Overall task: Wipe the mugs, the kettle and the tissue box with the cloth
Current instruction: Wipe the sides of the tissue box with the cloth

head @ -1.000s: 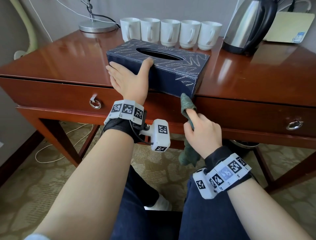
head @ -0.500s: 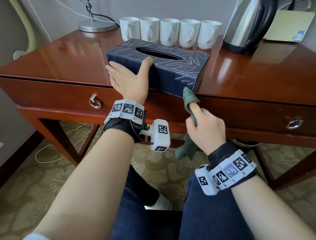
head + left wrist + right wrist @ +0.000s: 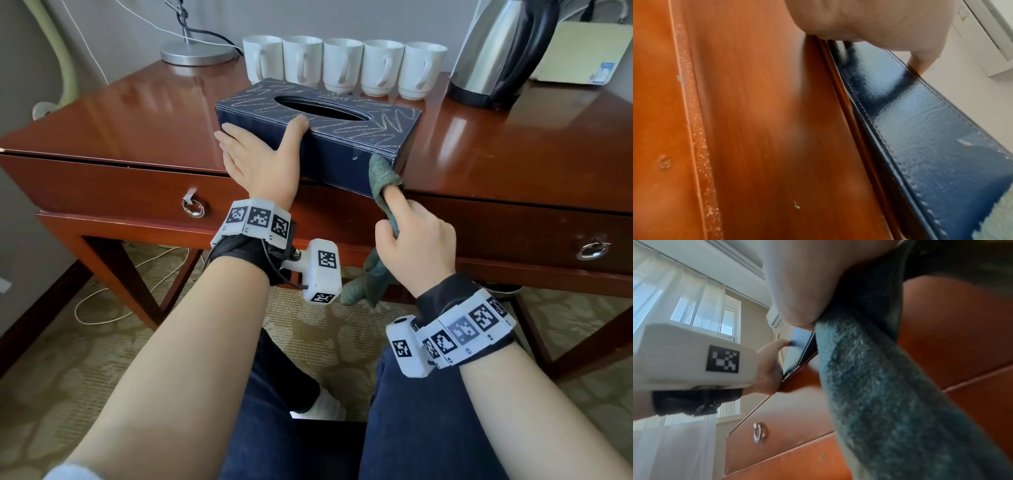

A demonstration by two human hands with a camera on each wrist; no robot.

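Note:
A dark blue tissue box (image 3: 342, 140) with pale zigzag marks sits at the front edge of the red-brown table (image 3: 137, 116). My left hand (image 3: 260, 154) steadies its left end, thumb on the top edge and fingers flat along the side; the left wrist view shows the box's glossy front (image 3: 931, 138). My right hand (image 3: 414, 240) grips a green cloth (image 3: 380, 178) and presses it with the forefinger against the box's front right corner; the cloth's tail hangs below the fist. Close up, the cloth (image 3: 890, 394) fills the right wrist view. Several white mugs (image 3: 342, 65) and a steel kettle (image 3: 503, 51) stand at the back.
A lamp base (image 3: 195, 53) with cables sits at the back left. A pale flat device (image 3: 582, 51) lies behind the kettle. Two drawers with ring pulls (image 3: 193, 207) (image 3: 592, 250) face me. My knees are under the table, over patterned carpet.
My right hand has risen and shifted right, carrying the cloth from below the table edge up onto the box's front right corner. The left hand and the box have stayed put.

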